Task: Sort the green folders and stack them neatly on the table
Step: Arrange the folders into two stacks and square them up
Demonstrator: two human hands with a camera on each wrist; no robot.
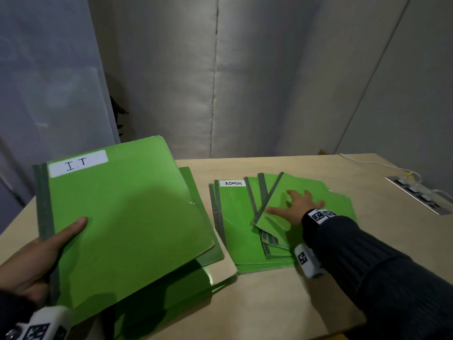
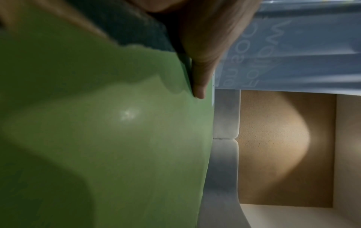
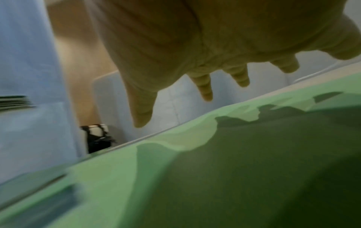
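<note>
My left hand (image 1: 41, 251) grips a bundle of green folders by its grey spine, thumb on the cover; the top one (image 1: 127, 217) carries a white label reading I.T. In the left wrist view the thumb (image 2: 199, 64) presses the folder's green cover (image 2: 109, 131). On the table to the right lies a fanned pile of green folders; one (image 1: 235, 217) is labelled ADMIN. My right hand (image 1: 297, 204) lies over the skewed top folder (image 1: 311, 192) with its fingers spread and straight. In the right wrist view the spread fingers (image 3: 205, 86) hover just over the green cover (image 3: 215, 169).
The light wooden table (image 1: 282, 303) runs right to a recessed socket strip (image 1: 419, 195) with a white cable (image 1: 375, 163). Grey padded wall panels (image 1: 269, 82) stand behind the table. A bluish panel (image 1: 44, 94) rises at the left.
</note>
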